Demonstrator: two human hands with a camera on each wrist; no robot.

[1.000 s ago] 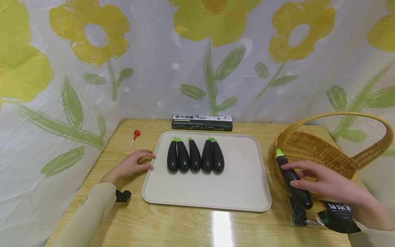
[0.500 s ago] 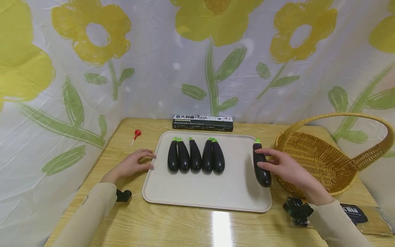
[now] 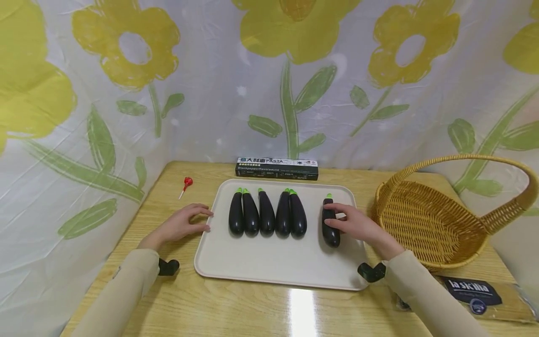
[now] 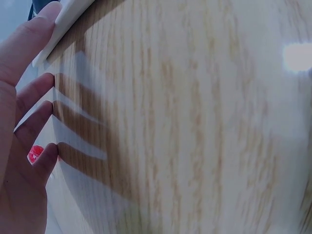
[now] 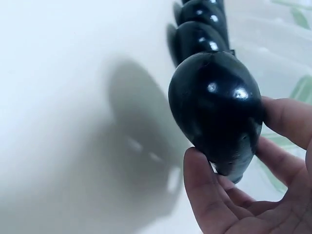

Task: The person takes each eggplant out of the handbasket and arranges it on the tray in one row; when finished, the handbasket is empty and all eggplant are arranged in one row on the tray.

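Observation:
My right hand (image 3: 353,223) pinches a dark purple eggplant (image 3: 330,229) with a green stem end, between thumb and fingers, over the right part of the cream tray (image 3: 273,262). In the right wrist view the eggplant (image 5: 214,102) casts a shadow on the tray and looks slightly raised. Several more eggplants (image 3: 266,213) lie side by side on the tray, stems away from me. By the tray's left edge rests my left hand (image 3: 181,223), fingers loosely bent and holding nothing. In the left wrist view its thumb (image 4: 29,41) is at the tray rim and the other fingertips touch the table.
A wicker basket (image 3: 425,224) with a tall handle stands right of the tray. In front of it lies a la sicilia package (image 3: 476,295), partly behind my right sleeve. A pasta box (image 3: 276,168) sits behind the tray; a red lollipop (image 3: 187,181) lies at left.
My right hand has carried the eggplant leftward from beside the basket to over the tray, near the row of eggplants. The left hand has stayed put.

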